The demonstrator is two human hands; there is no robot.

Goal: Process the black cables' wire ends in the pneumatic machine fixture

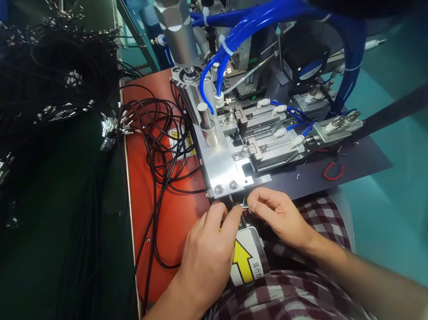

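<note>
My left hand [209, 249] and my right hand [279, 214] meet at the front edge of a small metal machine [224, 169]. Both pinch the stripped end of a thin black cable [244, 208], where tiny coloured wires show between the fingertips. The left hand's thumb and forefinger close on the cable from the left. From the right, the right hand pinches the wire tips. A black cable loop [155, 154] runs leftward over the orange mat [151, 204].
The machine carries a silver air cylinder [174, 18] and blue hoses [255, 20]. A heap of black cables with metal plugs [22, 105] fills the left side. A yellow arrow label [245, 256] sits below my hands, above a checked shirt.
</note>
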